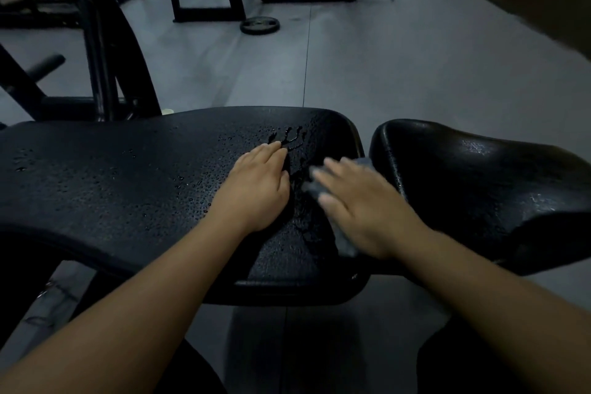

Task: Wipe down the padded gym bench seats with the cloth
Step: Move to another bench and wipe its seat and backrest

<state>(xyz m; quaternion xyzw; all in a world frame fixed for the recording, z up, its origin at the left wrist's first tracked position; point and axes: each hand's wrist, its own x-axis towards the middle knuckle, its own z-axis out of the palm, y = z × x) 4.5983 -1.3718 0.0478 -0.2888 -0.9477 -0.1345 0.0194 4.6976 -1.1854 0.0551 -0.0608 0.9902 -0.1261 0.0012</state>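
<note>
Right grip (361, 208), fingers spread flat, is pressing the limp grey cloth (347, 245) (best bunched under the palm) at the wet seat pad's (128, 189) right edge; left grip (256, 189) is resting flat.

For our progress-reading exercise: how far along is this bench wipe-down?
Done: nothing clearly. In hand: the right hand presses the cloth on the long pad; the left hand rests flat beside it. Left: droplets cover most of that pad; the seat pad is uncertain.
</note>
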